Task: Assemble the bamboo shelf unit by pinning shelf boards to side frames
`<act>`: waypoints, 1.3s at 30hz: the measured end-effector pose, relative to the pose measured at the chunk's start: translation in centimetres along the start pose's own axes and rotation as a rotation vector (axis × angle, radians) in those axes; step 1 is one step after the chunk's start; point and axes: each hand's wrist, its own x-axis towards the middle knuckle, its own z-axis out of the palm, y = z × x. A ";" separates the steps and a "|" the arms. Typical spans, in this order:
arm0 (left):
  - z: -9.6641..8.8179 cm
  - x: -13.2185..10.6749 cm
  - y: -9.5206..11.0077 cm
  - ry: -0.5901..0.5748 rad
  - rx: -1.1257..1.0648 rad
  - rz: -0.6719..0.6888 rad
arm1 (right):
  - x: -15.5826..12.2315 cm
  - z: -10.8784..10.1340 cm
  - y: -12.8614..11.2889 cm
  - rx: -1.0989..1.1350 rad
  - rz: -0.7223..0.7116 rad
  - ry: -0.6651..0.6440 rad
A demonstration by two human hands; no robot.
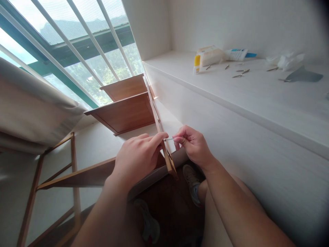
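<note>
My left hand (138,156) is closed around the narrow wooden upright (169,163) of a brown shelf unit, its index finger reaching over to the near side. My right hand (192,145) pinches a thin metal rod (170,139) between thumb and fingers. The rod points left, and its far end meets the upright beside my left fingertip. Whether it is a hex key or a long screw, I cannot tell. Brown panels (128,113) of the unit stick out to the left of the upright, toward the window.
On the white ledge (231,94) at right lie a yellow-capped glue stick (196,64), a wipes-like pack (211,56), a white tube (235,55), crumpled plastic (289,61) and several small metal pieces (241,73). A barred window (84,44) and curtain (38,109) are at left.
</note>
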 end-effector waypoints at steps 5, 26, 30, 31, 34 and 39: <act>-0.1 -0.1 0.0 -0.011 -0.003 0.015 | 0.3 -0.1 -0.1 0.085 0.069 -0.060; 0.3 0.1 -0.1 0.004 0.020 -0.003 | -0.2 0.6 -2.9 0.308 0.425 0.030; 0.4 0.1 0.0 0.015 0.028 -0.001 | -0.3 0.9 -3.0 0.302 0.429 0.038; 0.4 0.1 0.0 0.019 0.028 0.001 | -0.3 0.8 -3.0 0.282 0.420 0.047; 0.4 0.1 0.0 0.026 0.024 0.002 | -0.2 0.1 -2.8 0.176 0.339 0.121; 0.4 0.0 -0.1 0.017 0.023 -0.014 | 0.0 -1.2 -2.8 0.038 0.245 0.074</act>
